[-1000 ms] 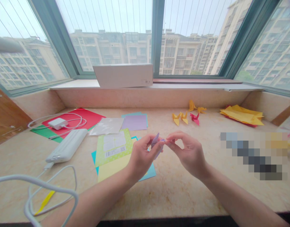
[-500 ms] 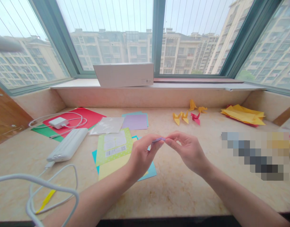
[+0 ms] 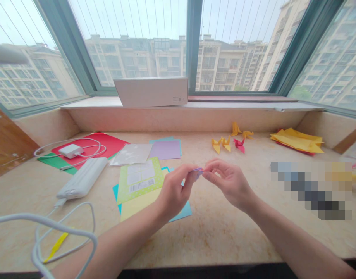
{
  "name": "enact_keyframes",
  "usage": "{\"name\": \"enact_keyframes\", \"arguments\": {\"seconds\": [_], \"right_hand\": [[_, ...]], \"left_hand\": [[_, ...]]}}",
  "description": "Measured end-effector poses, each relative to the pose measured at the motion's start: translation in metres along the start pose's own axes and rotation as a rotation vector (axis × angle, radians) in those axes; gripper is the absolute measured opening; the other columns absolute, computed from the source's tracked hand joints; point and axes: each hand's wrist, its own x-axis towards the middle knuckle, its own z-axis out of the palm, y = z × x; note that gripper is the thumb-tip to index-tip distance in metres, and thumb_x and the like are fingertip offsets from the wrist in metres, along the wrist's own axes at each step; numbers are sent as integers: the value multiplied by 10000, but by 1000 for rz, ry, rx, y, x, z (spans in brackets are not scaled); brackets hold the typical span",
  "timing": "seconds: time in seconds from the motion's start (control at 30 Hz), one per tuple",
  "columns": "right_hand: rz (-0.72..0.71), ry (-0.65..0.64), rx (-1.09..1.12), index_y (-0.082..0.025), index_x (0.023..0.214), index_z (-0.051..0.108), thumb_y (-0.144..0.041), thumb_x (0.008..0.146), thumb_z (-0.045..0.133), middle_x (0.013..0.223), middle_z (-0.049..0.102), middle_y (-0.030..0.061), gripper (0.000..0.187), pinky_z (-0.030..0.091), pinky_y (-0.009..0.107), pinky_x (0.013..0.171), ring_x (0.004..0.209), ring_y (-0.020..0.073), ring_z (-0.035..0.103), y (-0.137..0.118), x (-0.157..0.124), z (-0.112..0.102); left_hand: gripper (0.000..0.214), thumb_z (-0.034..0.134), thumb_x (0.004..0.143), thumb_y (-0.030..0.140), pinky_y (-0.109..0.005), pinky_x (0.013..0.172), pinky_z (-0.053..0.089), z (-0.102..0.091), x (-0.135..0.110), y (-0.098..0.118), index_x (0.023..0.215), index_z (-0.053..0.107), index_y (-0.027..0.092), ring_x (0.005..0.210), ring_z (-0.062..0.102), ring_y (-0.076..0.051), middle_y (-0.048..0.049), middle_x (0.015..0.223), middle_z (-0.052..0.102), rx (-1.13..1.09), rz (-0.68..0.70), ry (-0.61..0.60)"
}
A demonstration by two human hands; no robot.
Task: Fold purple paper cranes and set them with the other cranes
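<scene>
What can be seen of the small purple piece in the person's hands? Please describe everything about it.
The purple piece looks like thin folded paper. Only a narrow, nearly level strip shows, with paler and darker lines that suggest layers. The left hand holds it between thumb and fingers, hiding most of it; the right hand pinches at its right end. It is held above the counter. Its full shape cannot be made out.

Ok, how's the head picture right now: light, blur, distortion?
Head view: bright daylight through the windows, sky washed out, shadows on the counter soft; side frames lean outward, probably wide-angle stretch; a grey bar at upper left is blurred; a pixelated patch at right hides something; the folded purple paper between the fingers is hard to read.
</scene>
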Motion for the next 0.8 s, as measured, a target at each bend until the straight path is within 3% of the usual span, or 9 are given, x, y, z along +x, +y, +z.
{"name": "enact_keyframes", "arguments": {"seconds": [0.8], "right_hand": [[-32, 67, -163, -222, 781, 685, -335, 868, 693, 717, 668, -3, 143, 469, 335, 734, 699, 171, 592, 0, -2, 3]], "left_hand": [[220, 503, 990, 218, -254, 715, 486, -3, 2, 0, 942, 712, 173, 740, 654, -141, -26, 793, 722, -53, -128, -107]]}}
